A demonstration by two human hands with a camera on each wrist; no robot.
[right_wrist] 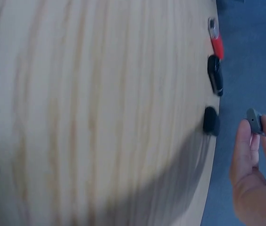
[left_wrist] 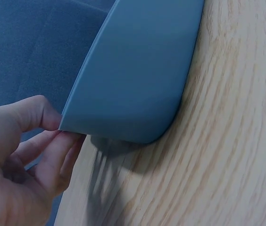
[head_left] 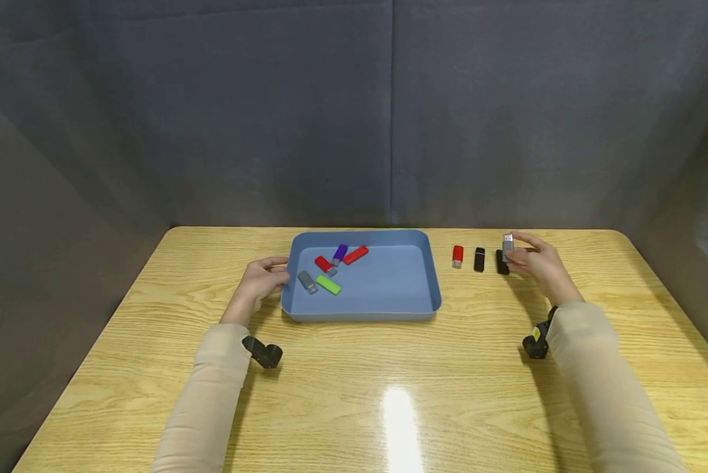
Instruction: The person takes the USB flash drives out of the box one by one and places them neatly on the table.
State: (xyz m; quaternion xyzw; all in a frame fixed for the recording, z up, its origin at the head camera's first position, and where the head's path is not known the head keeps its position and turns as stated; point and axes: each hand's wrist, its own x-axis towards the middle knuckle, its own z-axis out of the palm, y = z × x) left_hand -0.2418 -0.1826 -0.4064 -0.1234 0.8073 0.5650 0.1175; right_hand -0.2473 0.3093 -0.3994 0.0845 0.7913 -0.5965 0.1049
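Observation:
My left hand [head_left: 262, 284] pinches the left rim of a blue tray [head_left: 377, 289] between thumb and fingers; the left wrist view shows this grip at the tray wall [left_wrist: 128, 75]. Inside the tray lie a grey USB stick [head_left: 307, 282], a lime green one [head_left: 328, 285], a purple one [head_left: 339, 255] and two red ones, a nearer stick [head_left: 324, 265] and a farther stick [head_left: 356, 255]. At the right, my right hand [head_left: 542, 266] holds a grey USB stick [head_left: 508, 244] upright by finger and thumb, raised above the table. Behind it lies a black stick [head_left: 502, 264], partly hidden.
Right of the tray, a red USB stick [head_left: 458, 256] and a capped black stick [head_left: 479, 259] lie in a row with the other black one. The wooden table [head_left: 330, 381] ends at a dark curtain [head_left: 271, 131] along the back. Each wrist wears a black camera.

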